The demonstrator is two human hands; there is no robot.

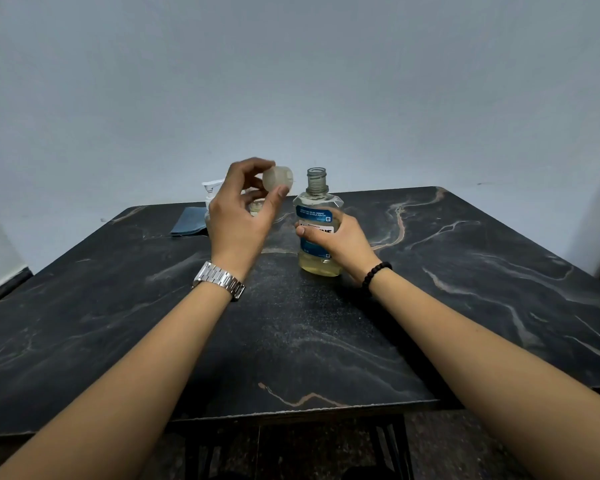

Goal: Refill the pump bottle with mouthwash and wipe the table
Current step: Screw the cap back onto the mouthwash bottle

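1. Left grip is up off the table, thumb and fingertips pinching a cloudy, ribbed plastic cap at its rim, held just left of the bottle's open neck and not touching it.
2. Right grip wraps the mouthwash bottle around its middle, fingers curled over the blue label; bottle stands upright on the table.
3. Clear plastic, that bottle, with a threaded bare neck and pale yellow liquid showing low in its body.
4. Pump bottle sits behind the left hand, mostly hidden; only its white pump head and a sliver of clear body show.
5. Blue cloth, folded flat and soft-looking, lies just left of the pump bottle near the far edge.
6. Table is dark polished stone with pale and rust-coloured veins, rounded far-right corner, straight near edge.
7. Broad bare surface on both flanks and toward the near edge.
8. Metal link watch on the left wrist, dark bead bracelet on the right.
9. Plain grey wall behind.
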